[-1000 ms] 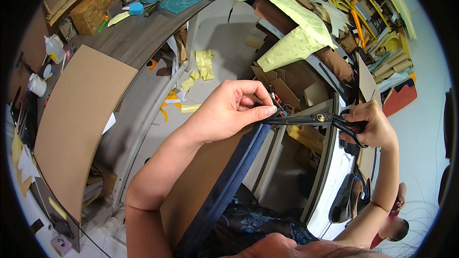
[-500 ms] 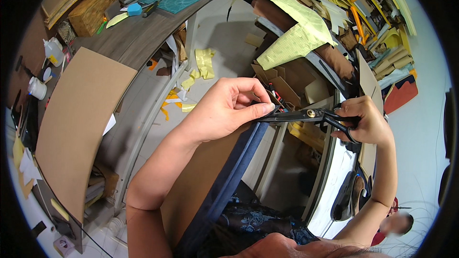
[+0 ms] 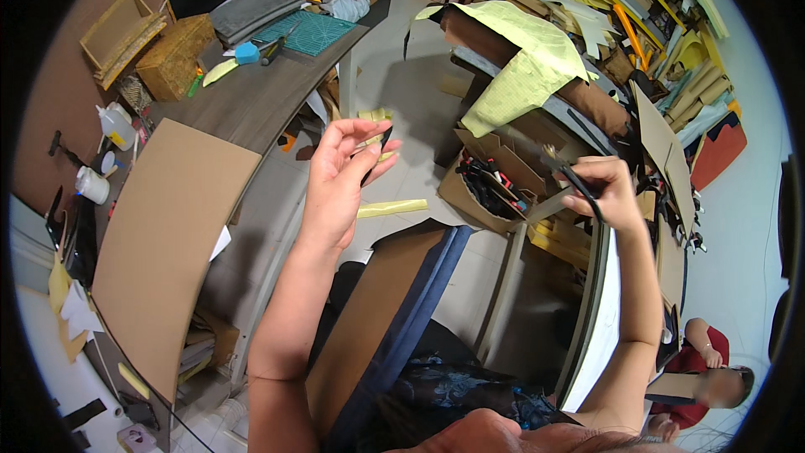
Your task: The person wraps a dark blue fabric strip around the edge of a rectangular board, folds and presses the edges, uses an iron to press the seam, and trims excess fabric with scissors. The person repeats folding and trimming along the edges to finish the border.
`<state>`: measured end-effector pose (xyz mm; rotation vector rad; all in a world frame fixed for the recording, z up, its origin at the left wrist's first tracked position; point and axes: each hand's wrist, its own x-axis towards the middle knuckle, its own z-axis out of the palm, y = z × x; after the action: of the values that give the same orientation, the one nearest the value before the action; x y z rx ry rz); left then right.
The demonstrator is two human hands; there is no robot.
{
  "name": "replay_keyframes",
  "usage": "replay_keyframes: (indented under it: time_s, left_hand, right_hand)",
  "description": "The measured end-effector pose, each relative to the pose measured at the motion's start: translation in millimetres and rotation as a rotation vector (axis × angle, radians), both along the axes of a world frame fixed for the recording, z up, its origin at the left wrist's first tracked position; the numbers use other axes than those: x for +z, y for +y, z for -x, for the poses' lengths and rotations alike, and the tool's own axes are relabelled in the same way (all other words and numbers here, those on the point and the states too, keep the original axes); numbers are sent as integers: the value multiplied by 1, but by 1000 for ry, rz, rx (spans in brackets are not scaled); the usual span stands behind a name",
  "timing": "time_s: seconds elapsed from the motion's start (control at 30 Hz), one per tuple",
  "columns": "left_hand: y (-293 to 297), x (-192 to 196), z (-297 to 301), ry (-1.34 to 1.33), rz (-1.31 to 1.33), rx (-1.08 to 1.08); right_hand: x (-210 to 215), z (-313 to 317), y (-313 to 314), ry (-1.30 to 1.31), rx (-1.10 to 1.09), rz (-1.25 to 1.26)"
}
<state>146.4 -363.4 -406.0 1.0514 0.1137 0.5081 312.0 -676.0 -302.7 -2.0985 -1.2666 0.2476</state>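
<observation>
My left hand (image 3: 335, 189) is raised, its thumb and fingers pinching a small dark scrap (image 3: 385, 136), apparently of fabric. In my right hand (image 3: 616, 193) I grip black-handled scissors (image 3: 577, 182); their blades are foreshortened and blurred, pointing away from me. Below and between my hands, a brown panel (image 3: 365, 331) leans across my lap. Navy blue fabric (image 3: 423, 298) wraps its right edge, and a dark fabric flap (image 3: 408, 233) sticks out at its far end. Neither hand touches the panel.
At left, a wooden table (image 3: 272, 88) carries a large brown board (image 3: 172, 239) and a green cutting mat (image 3: 323, 31). A cardboard box (image 3: 470, 193) of tools stands ahead. Yellow sheeting (image 3: 537, 50) drapes a piece behind it. Another person (image 3: 717, 352) is at lower right.
The scissors have come away from the panel's far corner. My left hand has moved left and up with the dark scrap, and my right hand has drawn slightly aside. The panel sits lower in view.
</observation>
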Motion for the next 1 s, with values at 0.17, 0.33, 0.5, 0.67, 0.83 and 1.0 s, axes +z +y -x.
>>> replay_keyframes:
  time_s: [0.17,0.33,0.5,0.67,0.83,1.0]
  left_hand:
    - [15,-31,7,61,-222,256]
    - [76,-56,38,220,-385,597]
    - [180,-67,99,489,-1425,1459]
    - [228,-129,130,759,-1693,1139]
    - [209,-160,136,956,-1481,723]
    - [149,-87,103,1140,-1565,696]
  right_hand:
    - [-105,9,30,501,-221,-356]
    - [-186,37,74,671,-294,-461]
    - [-256,60,93,888,-346,-562]
    - [-291,74,99,854,-403,-539]
    - [-282,71,97,784,-390,-293]
    - [-271,67,105,871,-363,-602]
